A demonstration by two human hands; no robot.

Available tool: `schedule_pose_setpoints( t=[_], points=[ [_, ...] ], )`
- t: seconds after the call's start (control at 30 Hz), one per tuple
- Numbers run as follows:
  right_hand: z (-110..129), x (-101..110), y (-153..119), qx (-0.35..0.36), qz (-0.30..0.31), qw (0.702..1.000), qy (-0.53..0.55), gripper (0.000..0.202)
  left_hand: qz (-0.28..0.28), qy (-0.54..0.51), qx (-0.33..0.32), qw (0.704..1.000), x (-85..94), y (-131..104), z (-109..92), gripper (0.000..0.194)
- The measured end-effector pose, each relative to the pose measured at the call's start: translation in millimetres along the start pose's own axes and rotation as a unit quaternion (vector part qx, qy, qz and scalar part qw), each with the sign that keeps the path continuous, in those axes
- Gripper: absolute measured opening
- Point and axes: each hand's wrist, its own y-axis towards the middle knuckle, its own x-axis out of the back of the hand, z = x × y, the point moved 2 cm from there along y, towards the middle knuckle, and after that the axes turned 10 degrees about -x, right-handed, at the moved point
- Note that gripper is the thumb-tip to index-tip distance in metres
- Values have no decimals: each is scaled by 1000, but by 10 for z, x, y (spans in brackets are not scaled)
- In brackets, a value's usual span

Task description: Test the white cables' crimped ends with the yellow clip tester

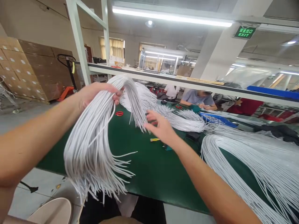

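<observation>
A thick bundle of white cables (93, 137) hangs from my left hand (102, 91), whose fingers are wrapped round it near the top bend. One end fans out loosely over the table's front edge; the other droops to the right. Close by those drooping tips is my right hand (160, 126), thumb and fingers apart, holding nothing. Whether its fingertips touch the cable ends I cannot tell. Red-handled scissors (119, 113) lie on the green table (142, 168) behind the bundle. A small yellow object (154, 140) lies below my right hand.
More white cable bundles (233, 149) cover the table's right side and back. A blue tray (218, 119) stands before a seated co-worker (198, 97). A shelf beam (163, 76) crosses above the table. A round stool seat (52, 211) is at lower left.
</observation>
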Motion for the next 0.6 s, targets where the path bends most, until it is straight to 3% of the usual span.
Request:
schedule_pose_setpoints(
  t=[0.07,0.17,0.2,0.27,0.33,0.4,0.47,0.6],
  points=[
    [-7,184,268,27,-89,994,-50,86,114,-13,54,992,3,-32,-290,26],
    [117,404,608,73,-155,982,-76,113,181,182,23,966,89,-124,-786,33],
    [181,466,682,97,-161,980,-60,113,192,281,1,940,124,-156,-942,35],
    [295,559,755,133,-135,982,-17,101,186,480,-79,854,183,-203,-1206,41],
    [364,596,723,138,-52,989,18,79,144,611,-186,756,219,-232,-1365,54],
    [392,595,591,121,39,991,44,61,83,671,-256,691,247,-239,-1385,63],
    [410,588,392,108,86,989,55,54,22,659,-304,688,266,-207,-1293,64],
    [433,568,14,108,71,990,63,62,-42,529,-441,724,149,31,-994,59]
  ],
)
